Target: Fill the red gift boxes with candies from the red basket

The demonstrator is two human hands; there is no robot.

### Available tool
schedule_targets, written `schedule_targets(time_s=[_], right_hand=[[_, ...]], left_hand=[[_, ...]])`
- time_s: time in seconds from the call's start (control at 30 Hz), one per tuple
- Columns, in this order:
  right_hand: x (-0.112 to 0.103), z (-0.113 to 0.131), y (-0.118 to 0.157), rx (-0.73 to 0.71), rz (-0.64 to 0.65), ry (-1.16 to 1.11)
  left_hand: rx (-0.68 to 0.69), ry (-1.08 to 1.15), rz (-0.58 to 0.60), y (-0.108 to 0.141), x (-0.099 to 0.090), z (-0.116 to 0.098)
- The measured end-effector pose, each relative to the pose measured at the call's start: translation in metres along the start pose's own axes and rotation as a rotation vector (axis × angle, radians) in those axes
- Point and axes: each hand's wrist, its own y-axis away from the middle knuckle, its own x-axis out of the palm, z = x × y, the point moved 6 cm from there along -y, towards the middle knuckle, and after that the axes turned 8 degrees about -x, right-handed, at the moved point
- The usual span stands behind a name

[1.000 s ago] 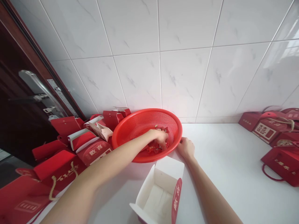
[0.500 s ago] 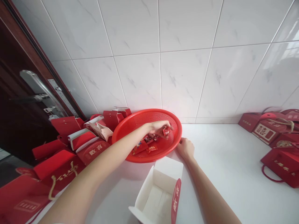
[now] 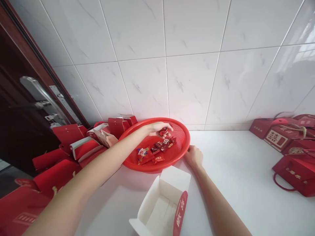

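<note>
A round red plastic mesh basket [image 3: 184,144] stands against the tiled wall, tilted a little, with small wrapped sweets in it. My left hand [image 3: 159,128] is over its far side, fingers curled around red wrapped sweets [image 3: 163,131]. Below it lie a red packet with a cartoon print [image 3: 144,154], a smaller red packet [image 3: 158,159] and several dark red ones [image 3: 162,145]. My right hand [image 3: 194,156] is closed at the basket's right rim; its fingertips are mostly hidden there. Nearer to me, an open white-lined gift box [image 3: 159,209] with a red flap stands on the table.
Several open red gift boxes [image 3: 59,170] crowd the left side, beside a dark door with a metal handle [image 3: 36,88]. On the right stand closed red boxes [image 3: 297,173] with cord handles. The white table [image 3: 228,177] meets the tiled wall [image 3: 192,82].
My left hand has moved left and slightly up inside the basket with red sweets in it, uncovering more packets below. My right hand stays at the rim.
</note>
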Motion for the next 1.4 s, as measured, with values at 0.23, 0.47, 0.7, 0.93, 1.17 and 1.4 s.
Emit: schedule_targets(time_s=[0.23,0.47,0.7,0.93,1.17,1.4], right_hand=[[-0.001,0.001,0.002,0.001,0.002,-0.004],[0.000,0.000,0.000,0.010,0.005,0.004],[0.000,0.000,0.001,0.011,0.003,0.009],[0.000,-0.001,0.000,0.008,-0.002,0.009],[0.000,-0.001,0.000,0.005,-0.002,0.007],[0.001,-0.002,-0.001,0.010,-0.004,0.007]], left_hand=[[-0.028,-0.090,-0.128,0.002,-0.029,0.027],[-0.029,-0.106,-0.135,-0.006,-0.031,0.034],[-0.017,-0.359,-0.126,-0.018,-0.031,0.042],[-0.048,-0.726,-0.026,-0.021,-0.022,0.047],[-0.054,-0.958,-0.080,-0.020,-0.018,0.044],[-0.129,-1.078,-0.114,-0.015,-0.024,0.047]])
